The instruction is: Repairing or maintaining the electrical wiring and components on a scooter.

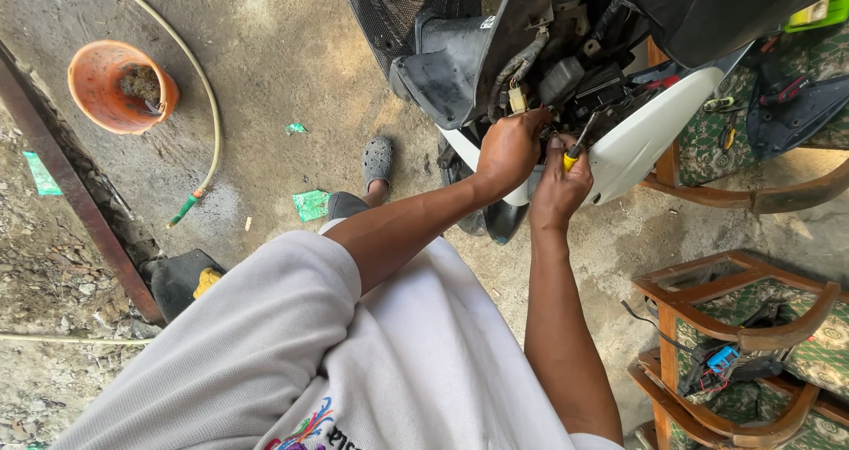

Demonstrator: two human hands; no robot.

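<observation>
The ground is rough, stained concrete floor (283, 52), dusty and cracked, giving way to rubble and dirt along the left edge of the frame, where a rusty metal bar (71, 185) runs diagonally. A pale hose (208, 105) with a green nozzle curves down through the upper left, and scraps of green wrapper (310, 204) lie on the floor near the centre.

In the upper left sits an orange plastic bucket (119, 86), tipped toward the camera, with a clump of dark, muddy matter inside it. At the lower right stand wooden chairs (747, 326) with green patterned cushions; one seat holds a tangle of cables and a small blue part (721, 359). Another chair at the upper right carries hand tools and a dark panel.

At the top centre a scooter (637, 136) stands with its front cover off, showing wiring and black parts above a white body panel. The left hand (511, 149) is curled closed over something in the wiring near a yellowish connector; what it grips is hidden. Just beside it, the right hand (559, 185) is clenched round a yellow-handled screwdriver (577, 146), its shaft pointing up into the opened front. A foot in a grey clog (377, 161) shows below.
</observation>
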